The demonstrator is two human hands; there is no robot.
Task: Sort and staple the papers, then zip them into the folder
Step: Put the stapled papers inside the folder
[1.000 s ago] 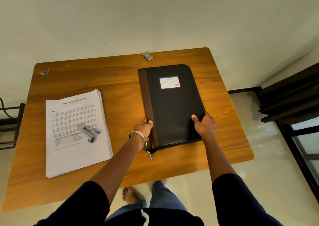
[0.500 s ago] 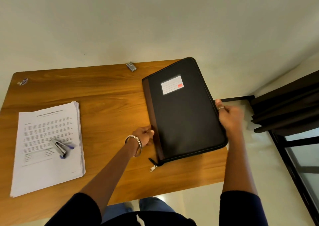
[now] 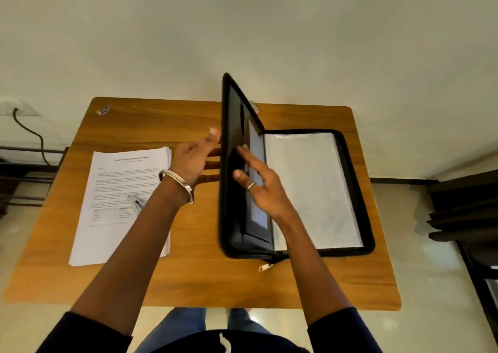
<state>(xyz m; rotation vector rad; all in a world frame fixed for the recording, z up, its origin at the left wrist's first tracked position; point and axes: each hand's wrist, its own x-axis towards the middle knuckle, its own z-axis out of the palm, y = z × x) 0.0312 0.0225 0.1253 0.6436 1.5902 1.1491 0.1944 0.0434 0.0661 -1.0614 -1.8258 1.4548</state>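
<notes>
Head view, and the zip folder (image 3: 296,191) is open now: a second ago it lay shut and flat on the wooden table (image 3: 204,280) with a hand at each near corner, half a second ago its right edge was coming up, and now the black cover (image 3: 234,218) stands almost upright on its spine, right of the table's centre, while the back half lies flat with a clear, glossy plastic sleeve (image 3: 312,188) over white sheets inside. Left hand (image 3: 194,161) is behind the raised cover, fingers spread and fairly straight against its outer face, propping it; right hand (image 3: 258,188), a ring on one finger, has its fingers straight and splayed against the inner face, pushing it over, so neither is clutching anything. That means the zip is already undone all the way round, and the metal zip pull (image 3: 265,267) dangles off the near edge by the spine; my read is the folder is being readied early, with sorting and stapling not yet done. Out to the left, well apart from the folder, the stack of printed papers (image 3: 118,204) sits squared but slightly fanned at its right edge, thin matte white sheets, with the small silvery stapler (image 3: 136,201) lying on top, half hidden by the left forearm. A metal bangle (image 3: 177,184) circles that wrist. Folder looks leathery, soft-padded, round-cornered, with a fabric zip track; tabletop is smooth varnished grain with rounded corners
</notes>
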